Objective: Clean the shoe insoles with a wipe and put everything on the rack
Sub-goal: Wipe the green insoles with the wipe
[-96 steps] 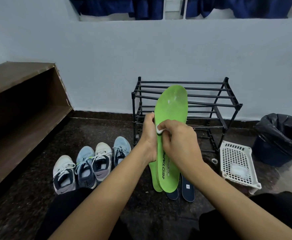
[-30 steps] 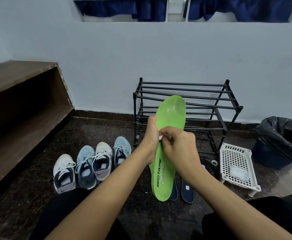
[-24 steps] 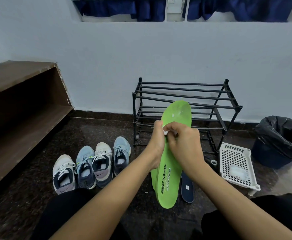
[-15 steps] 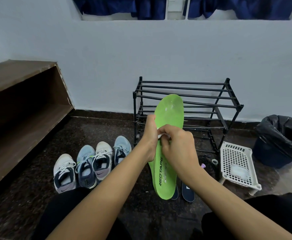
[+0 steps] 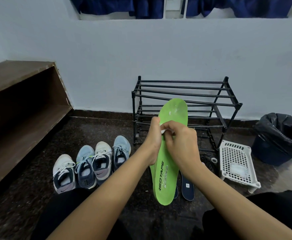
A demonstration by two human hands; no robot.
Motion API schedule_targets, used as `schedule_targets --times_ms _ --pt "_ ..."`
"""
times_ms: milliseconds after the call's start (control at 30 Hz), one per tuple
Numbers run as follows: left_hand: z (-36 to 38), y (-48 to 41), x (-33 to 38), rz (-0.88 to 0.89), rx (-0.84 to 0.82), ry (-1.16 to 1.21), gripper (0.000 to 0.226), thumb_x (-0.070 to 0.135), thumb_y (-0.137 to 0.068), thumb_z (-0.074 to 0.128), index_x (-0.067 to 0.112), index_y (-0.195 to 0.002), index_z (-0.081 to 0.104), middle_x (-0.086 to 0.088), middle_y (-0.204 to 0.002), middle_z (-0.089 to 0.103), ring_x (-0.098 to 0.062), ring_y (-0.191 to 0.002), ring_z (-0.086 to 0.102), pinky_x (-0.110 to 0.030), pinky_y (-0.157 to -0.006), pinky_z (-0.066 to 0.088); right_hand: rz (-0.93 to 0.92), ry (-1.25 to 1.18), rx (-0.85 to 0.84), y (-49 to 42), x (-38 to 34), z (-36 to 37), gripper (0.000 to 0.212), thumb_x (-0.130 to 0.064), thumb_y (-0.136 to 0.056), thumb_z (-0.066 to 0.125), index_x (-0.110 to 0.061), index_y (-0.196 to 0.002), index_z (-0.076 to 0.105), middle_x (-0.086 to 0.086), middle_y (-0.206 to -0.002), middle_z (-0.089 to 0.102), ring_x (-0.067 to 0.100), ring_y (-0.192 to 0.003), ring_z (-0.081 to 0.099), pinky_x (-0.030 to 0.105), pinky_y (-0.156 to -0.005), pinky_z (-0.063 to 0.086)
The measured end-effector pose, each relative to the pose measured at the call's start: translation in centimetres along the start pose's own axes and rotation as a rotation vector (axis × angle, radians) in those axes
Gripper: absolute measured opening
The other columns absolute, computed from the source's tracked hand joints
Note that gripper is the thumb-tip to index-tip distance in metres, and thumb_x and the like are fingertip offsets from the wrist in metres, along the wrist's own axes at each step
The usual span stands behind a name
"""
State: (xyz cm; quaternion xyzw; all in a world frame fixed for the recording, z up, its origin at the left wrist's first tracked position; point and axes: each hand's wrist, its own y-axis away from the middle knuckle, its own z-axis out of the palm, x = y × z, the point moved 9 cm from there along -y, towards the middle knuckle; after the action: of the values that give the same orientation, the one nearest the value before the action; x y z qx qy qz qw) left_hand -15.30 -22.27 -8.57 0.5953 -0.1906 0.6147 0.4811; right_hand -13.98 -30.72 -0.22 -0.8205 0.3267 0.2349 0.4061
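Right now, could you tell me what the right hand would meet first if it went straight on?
Probably the left hand, which grips the edge of the insole: the right hand, pinching the wipe on the insole, points up and left at it. Depth is unclear.

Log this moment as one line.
phase: wiping | left hand: grips green insole | right hand: pinches wipe against it | dark insoles: on floor | four shoes: on floor
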Motion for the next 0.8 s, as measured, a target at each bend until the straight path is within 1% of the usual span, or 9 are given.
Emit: schedule_targets --times_ms 133,300,367,467,533,567,667,700,800 --pt "-1.1 -0.3 0.7 0.007 0.027 0.062 0.071 0.045 -0.096 0.029 0.020 -0.037 0.060 0.002 -0.048 0.059 -0.018 -0.058 0.053 -0.029 -0.059 0.041 -0.062 0.014 -0.030 1.1 -1.2 0.8 0.025 0.002 -0.079 0.057 -0.016 -0.089 0.071 -0.001 -0.079 0.069 0.019 -0.073 0.062 0.030 -0.068 0.047" --pt "-1.8 -0.4 0.8 -0.002 0.060 0.048 0.066 0.050 -0.094 0.031 0.019 -0.045 0.063 -0.001 -0.057 0.061 -0.020 -0.058 0.055 -0.028 -0.058 0.043 -0.060 0.008 -0.057 1.0 -1.2 1.0 0.024 0.001 -0.079 0.058 -0.017 -0.088 0.071 -0.005 -0.074 0.065 0.015 -0.068 0.059 0.025 -0.064 0.041" --pt "-1.3 -0.4 0.6 0.013 0.050 0.014 0.068 0.048 -0.095 0.029 0.021 -0.041 0.060 0.002 -0.051 0.058 -0.018 -0.059 0.053 -0.029 -0.059 0.041 -0.056 0.010 -0.048 0.4 -1.0 0.7 0.025 0.001 -0.078 0.058 -0.018 -0.088 0.071 -0.007 -0.073 0.065 0.012 -0.066 0.058 0.025 -0.064 0.042" --pt "-0.1 -0.2 0.0 0.013 0.006 0.004 0.064 0.046 -0.092 0.029 0.023 -0.039 0.056 0.005 -0.048 0.054 -0.019 -0.064 0.049 -0.034 -0.067 0.039 -0.038 0.014 0.016 -0.5 -0.4 -0.1 0.024 0.003 -0.078 0.059 -0.015 -0.086 0.072 -0.003 -0.078 0.070 0.017 -0.069 0.063 0.025 -0.067 0.043" --pt "0.2 -0.2 -0.5 -0.003 0.008 0.005 0.053 0.045 -0.087 0.031 0.025 -0.044 0.054 0.003 -0.053 0.052 -0.019 -0.065 0.049 -0.034 -0.065 0.038 -0.011 0.015 0.040 -0.8 0.1 -0.4 0.024 0.003 -0.078 0.059 -0.015 -0.086 0.072 0.000 -0.080 0.071 0.021 -0.071 0.064 0.027 -0.069 0.045" --pt "0.2 -0.4 -0.7 -0.007 0.008 -0.005 0.052 0.045 -0.087 0.031 0.025 -0.044 0.053 0.004 -0.053 0.051 -0.019 -0.065 0.049 -0.034 -0.064 0.038 -0.002 0.018 0.037 -0.8 0.2 -0.3 0.024 0.002 -0.079 0.058 -0.015 -0.087 0.073 0.000 -0.081 0.071 0.022 -0.072 0.064 0.028 -0.069 0.046" --pt "-0.1 -0.8 -0.3 -0.001 0.003 -0.007 0.066 0.044 -0.093 0.028 0.023 -0.036 0.053 0.005 -0.045 0.052 -0.018 -0.060 0.048 -0.031 -0.060 0.038 -0.008 0.020 -0.005 -0.3 -0.1 0.2 0.027 0.002 -0.079 0.056 -0.016 -0.091 0.072 0.000 -0.083 0.071 0.022 -0.075 0.064 0.030 -0.072 0.048" --pt "-0.4 -0.8 -0.1 0.008 0.011 -0.004 0.068 0.045 -0.094 0.028 0.022 -0.037 0.055 0.005 -0.045 0.053 -0.018 -0.061 0.048 -0.031 -0.061 0.039 -0.017 0.019 -0.023 0.0 -0.3 0.5 0.027 0.002 -0.079 0.056 -0.016 -0.091 0.072 0.000 -0.083 0.071 0.021 -0.076 0.064 0.031 -0.072 0.049" --pt "-1.7 -0.9 0.4 0.001 0.080 0.018 0.059 0.051 -0.093 0.031 0.016 -0.057 0.063 -0.001 -0.058 0.062 -0.022 -0.068 0.055 -0.034 -0.070 0.043 -0.056 0.040 -0.063 0.7 -0.8 1.0 0.027 0.001 -0.079 0.056 -0.016 -0.093 0.072 0.000 -0.084 0.071 0.021 -0.078 0.064 0.032 -0.072 0.050"
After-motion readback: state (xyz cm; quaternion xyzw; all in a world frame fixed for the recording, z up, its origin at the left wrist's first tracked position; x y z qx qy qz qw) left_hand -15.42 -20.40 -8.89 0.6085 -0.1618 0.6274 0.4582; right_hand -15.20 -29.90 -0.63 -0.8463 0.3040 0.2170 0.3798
